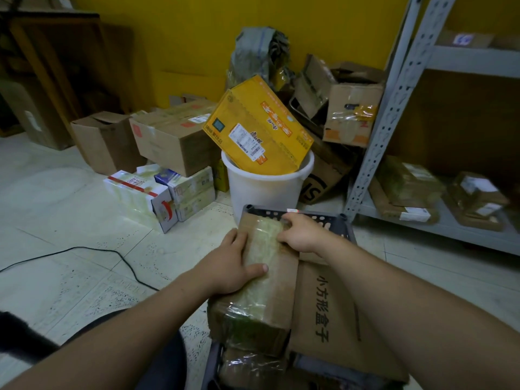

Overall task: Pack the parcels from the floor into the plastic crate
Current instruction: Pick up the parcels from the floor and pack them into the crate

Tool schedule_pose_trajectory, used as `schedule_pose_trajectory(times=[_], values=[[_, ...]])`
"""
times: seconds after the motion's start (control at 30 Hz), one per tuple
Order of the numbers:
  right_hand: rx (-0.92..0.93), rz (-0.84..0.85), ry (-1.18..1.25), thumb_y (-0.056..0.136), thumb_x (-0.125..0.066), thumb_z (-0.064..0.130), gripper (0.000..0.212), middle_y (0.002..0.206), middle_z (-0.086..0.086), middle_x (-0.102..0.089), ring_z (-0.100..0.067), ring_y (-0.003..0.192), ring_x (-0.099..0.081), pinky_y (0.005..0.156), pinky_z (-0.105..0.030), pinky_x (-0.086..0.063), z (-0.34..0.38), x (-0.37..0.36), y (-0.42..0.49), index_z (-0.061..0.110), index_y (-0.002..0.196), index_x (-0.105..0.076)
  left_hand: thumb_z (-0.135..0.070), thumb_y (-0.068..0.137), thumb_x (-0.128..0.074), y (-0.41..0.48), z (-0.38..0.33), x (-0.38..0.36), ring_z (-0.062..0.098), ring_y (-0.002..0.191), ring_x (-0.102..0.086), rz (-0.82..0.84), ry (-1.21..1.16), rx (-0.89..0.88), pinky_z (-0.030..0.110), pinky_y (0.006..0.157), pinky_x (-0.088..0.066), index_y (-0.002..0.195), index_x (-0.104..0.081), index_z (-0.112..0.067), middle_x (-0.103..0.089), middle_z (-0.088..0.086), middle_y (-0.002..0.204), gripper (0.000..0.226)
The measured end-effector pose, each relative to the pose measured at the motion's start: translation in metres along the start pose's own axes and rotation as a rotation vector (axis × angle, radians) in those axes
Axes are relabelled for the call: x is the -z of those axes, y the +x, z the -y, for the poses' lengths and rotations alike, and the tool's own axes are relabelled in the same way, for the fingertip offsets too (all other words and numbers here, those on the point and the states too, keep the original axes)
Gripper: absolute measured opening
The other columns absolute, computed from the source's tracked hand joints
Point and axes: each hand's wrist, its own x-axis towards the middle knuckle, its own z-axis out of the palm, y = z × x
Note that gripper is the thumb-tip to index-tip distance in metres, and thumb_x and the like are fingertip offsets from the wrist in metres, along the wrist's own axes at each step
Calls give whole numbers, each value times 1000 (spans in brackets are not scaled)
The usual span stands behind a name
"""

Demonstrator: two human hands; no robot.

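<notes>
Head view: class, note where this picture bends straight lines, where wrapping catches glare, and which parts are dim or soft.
In the head view the wide lens leans and slightly bows the grey shelf upright; clear tape on the taped parcel shows a pale sheen; the top-left corner of the head view is dim, and the label on the yellow box is too soft to read.

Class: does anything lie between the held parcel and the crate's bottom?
Yes. A second wrapped parcel sits under the held parcel, at its near end, in the crate; a printed box lies beside it.
</notes>
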Motion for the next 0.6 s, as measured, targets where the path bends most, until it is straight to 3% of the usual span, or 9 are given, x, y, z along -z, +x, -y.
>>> schedule_pose_trajectory(times=[0.1, 0.23, 0.4, 0.5, 0.6], values=[[-35, -21, -9, 84, -65, 19, 46, 125, -5, -59, -22, 109, -56, 92, -34, -49, -9, 2, -3, 15, 129, -59, -61, 83, -52, -1, -8, -9, 25, 139, -30, -8, -17, -2, 34, 108, -30, 151, 3, -21, 2, -1, 159, 96], [-32, -64, -41, 81, -66, 20, 32, 113, -5, -66, -22, 102, -60, 92, -39, -51, -13, 7, -4, 15, 112, -70, -62, 81, -55, 7, -14, -16, 26, 133, -37, -8, -67, 14, 37, 107, -36, 151, -4, -19, -10, 3, 157, 97], [22, -86, -81, 89, -61, 21, 37, 126, -4, -61, -22, 112, -56, 97, -32, -46, -16, 1, -7, 18, 125, -62, -62, 82, -53, 5, -9, -31, 26, 125, -46, 35, -63, 59, 35, 101, -41, 149, -9, -15, -19, 8, 151, 93], [67, -43, -83, 92, -59, 21, 45, 136, -2, -51, -21, 121, -50, 95, -27, -39, -14, -16, -7, 20, 137, -52, -62, 79, -57, 6, 4, -26, 22, 116, -50, 74, -26, 125, 32, 95, -46, 144, -25, -15, -34, 6, 142, 87], [76, -46, -48, 92, -57, 10, 45, 138, -3, -50, -22, 123, -49, 96, -27, -40, -10, -27, -2, 20, 136, -53, -56, 74, -67, 6, 12, -19, 17, 102, -51, 66, -25, 151, 27, 83, -46, 130, -43, -17, -46, 3, 125, 72]])
